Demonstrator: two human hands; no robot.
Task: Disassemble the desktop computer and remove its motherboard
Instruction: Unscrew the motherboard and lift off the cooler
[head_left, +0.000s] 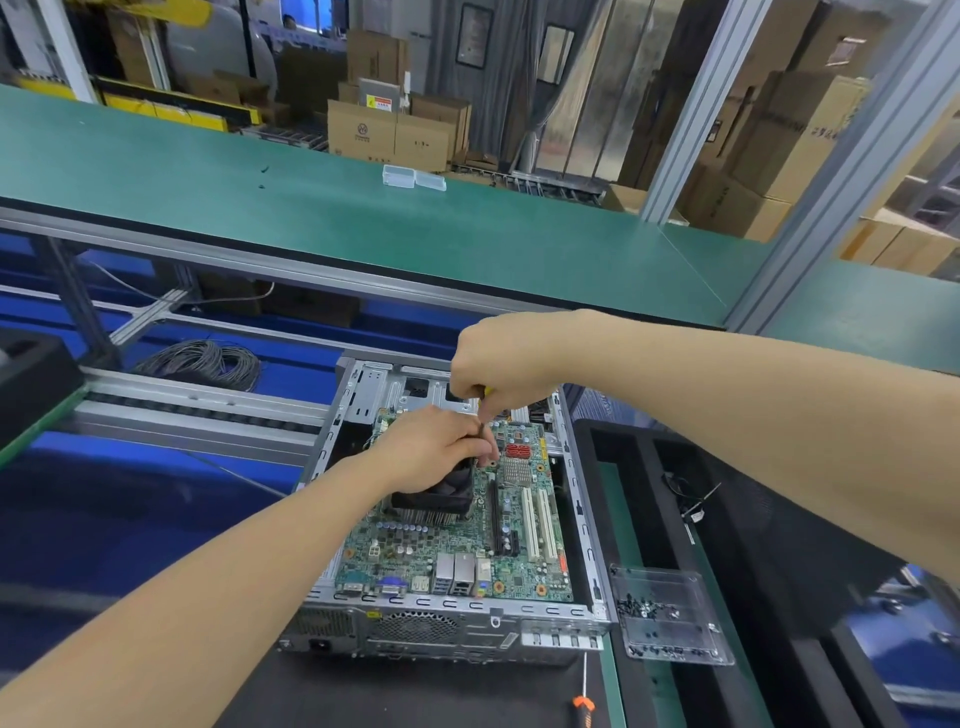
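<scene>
1. My right hand (498, 364) is above the open case, at 12 o'clock of the board. Its grip is clamped round the handle of a screwdriver (481, 415), which points straight down.
2. My left hand (431, 449) lies over the top of the black cooler fan (436, 493). Its thumb and forefinger pinch the screwdriver shaft low down, near the tip.
3. The tip is hidden behind my left fingers, so I cannot tell which screw it meets. It comes down just at 3 o'clock of the fan, beside the red heatsink (519, 449).
4. The motherboard (457, 551) is inside the computer case (447, 623), lying flat, with the rear ports toward me at 6 o'clock.
5. The white slots (537, 525) run along the board's 3 o'clock side.
6. The case sits on the black mat of the worktop (415, 691), lid off, open side up.
7. A clear tray (660, 587) with loose dark screws in it sits at 3 o'clock of the case, just beside its near corner.
8. An orange-handled screwdriver (584, 704) lies on the worktop at 6 o'clock, near the case front.
9. A cable coil (208, 361) is at 10 o'clock, well apart from the case.
10. Two small clear boxes (413, 177) sit on the green shelf at 12 o'clock.
</scene>
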